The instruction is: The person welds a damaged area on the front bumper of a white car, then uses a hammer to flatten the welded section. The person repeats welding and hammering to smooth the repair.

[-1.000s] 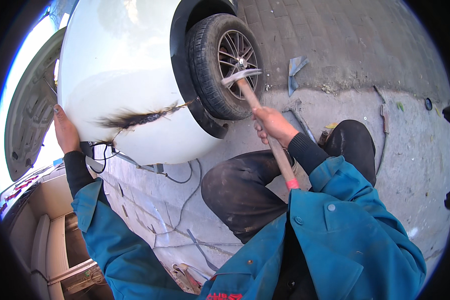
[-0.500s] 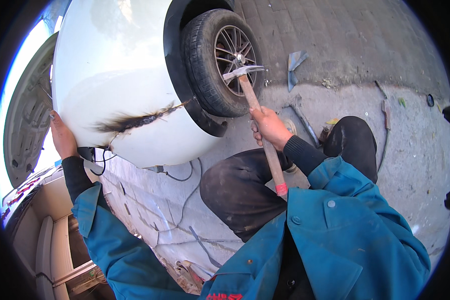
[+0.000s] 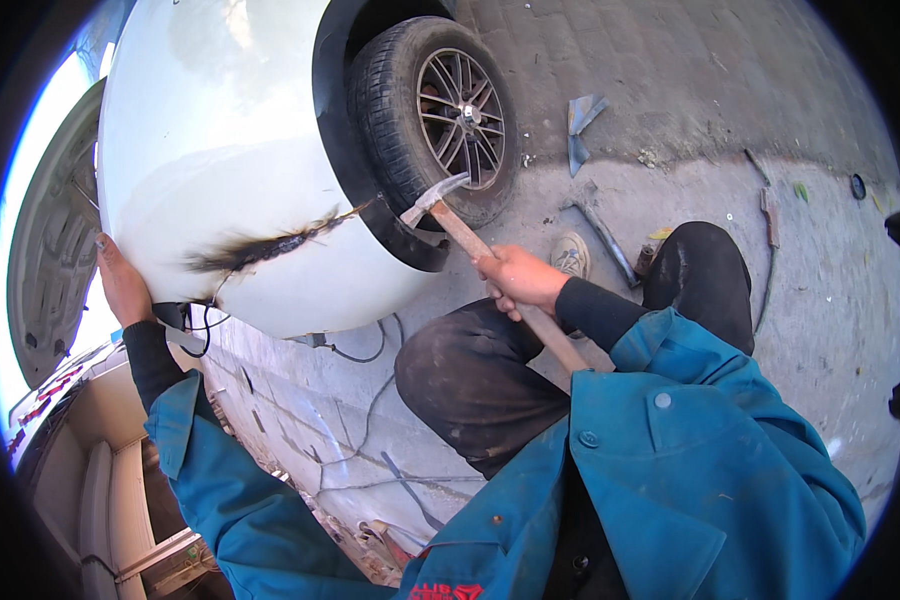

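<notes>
Presently: Hammer in Right Hand, Left Hand at Panel Edge

Nearest: bent left knee (image 3: 460, 370), apart from the lower rim of the white panel (image 3: 230, 180), with concrete floor (image 3: 820, 300) showing between. Above the knee: hammer (image 3: 460, 233), handle slanting up-left, clasped firmly in the right hand (image 3: 520, 278). Hammer head near the black arch trim (image 3: 410, 250); contact not discernible. Farther left: left hand (image 3: 123, 285), against the panel's side edge; gripping or merely resting, indeterminable. Between left hand and trim: blackened streak (image 3: 260, 247). Beyond: tyre (image 3: 380, 120); rightward, across a gap, bent sheet scrap (image 3: 580, 122).
</notes>
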Action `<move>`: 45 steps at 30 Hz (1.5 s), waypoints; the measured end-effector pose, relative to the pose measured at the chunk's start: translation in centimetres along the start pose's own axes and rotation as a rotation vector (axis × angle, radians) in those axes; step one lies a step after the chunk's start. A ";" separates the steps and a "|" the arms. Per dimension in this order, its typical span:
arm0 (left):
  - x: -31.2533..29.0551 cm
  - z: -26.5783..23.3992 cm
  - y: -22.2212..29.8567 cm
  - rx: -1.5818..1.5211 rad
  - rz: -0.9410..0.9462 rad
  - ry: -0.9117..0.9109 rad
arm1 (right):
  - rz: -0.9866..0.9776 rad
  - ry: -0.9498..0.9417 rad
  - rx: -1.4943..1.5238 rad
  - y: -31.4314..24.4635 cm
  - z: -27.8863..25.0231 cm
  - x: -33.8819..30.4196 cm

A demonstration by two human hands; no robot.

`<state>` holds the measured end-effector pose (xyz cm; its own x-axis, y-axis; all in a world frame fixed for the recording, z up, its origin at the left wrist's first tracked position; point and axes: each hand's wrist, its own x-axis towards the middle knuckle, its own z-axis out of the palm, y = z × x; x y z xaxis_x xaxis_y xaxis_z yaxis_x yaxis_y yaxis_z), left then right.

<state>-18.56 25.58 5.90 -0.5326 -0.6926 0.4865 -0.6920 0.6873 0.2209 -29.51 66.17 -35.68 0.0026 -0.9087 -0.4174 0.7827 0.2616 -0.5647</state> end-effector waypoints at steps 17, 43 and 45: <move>-0.2 -0.3 0.1 0.048 -0.007 0.021 | -0.056 0.192 0.015 -0.1 -1.0 0.8; 0.0 -0.2 0.1 -0.043 -0.021 -0.016 | -0.150 0.338 -0.031 1.6 0.5 0.6; -0.1 -0.2 0.1 -0.020 0.008 -0.022 | -0.075 0.160 -0.070 1.5 0.5 0.8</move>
<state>-18.52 25.79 6.03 -0.5490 -0.6917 0.4692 -0.6781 0.6968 0.2338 -28.00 65.66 -36.52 -0.1569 -0.8648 -0.4770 0.7319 0.2224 -0.6441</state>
